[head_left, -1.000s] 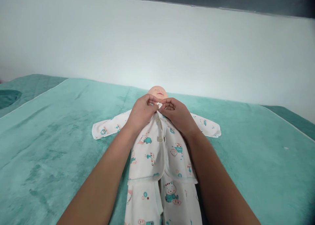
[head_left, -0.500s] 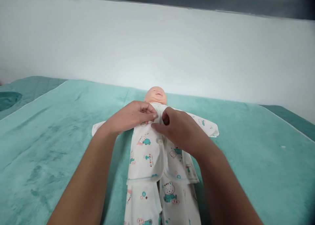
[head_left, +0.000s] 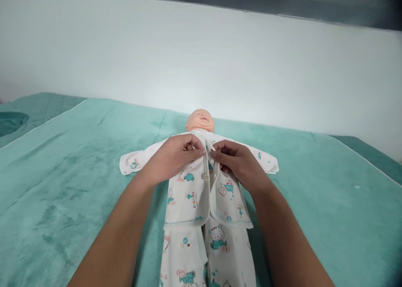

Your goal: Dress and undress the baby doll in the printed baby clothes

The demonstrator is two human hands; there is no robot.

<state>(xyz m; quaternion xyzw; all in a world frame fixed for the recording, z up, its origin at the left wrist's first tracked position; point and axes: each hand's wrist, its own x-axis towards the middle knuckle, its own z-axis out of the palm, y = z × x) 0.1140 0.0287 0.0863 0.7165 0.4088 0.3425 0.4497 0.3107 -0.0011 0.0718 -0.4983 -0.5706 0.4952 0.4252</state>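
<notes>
A baby doll lies on its back, head away from me, sleeves spread to both sides. It wears a white printed baby shirt and matching trousers. The shirt's front edges hang apart below the chest. My left hand pinches the left front edge of the shirt near the upper chest. Close beside it, my right hand is closed on the right front edge. A small fastener shows on the left edge, below my fingers. What lies between the fingertips is partly hidden.
The doll rests on a green plush blanket with light seam lines. Behind it stands a white wall with a dark band along the top. A darker green fold sits at the far left.
My right hand has turned and now grips the right shirt edge, pulling it slightly away from the left one. My left hand has shifted a little to the right, onto the left edge.
</notes>
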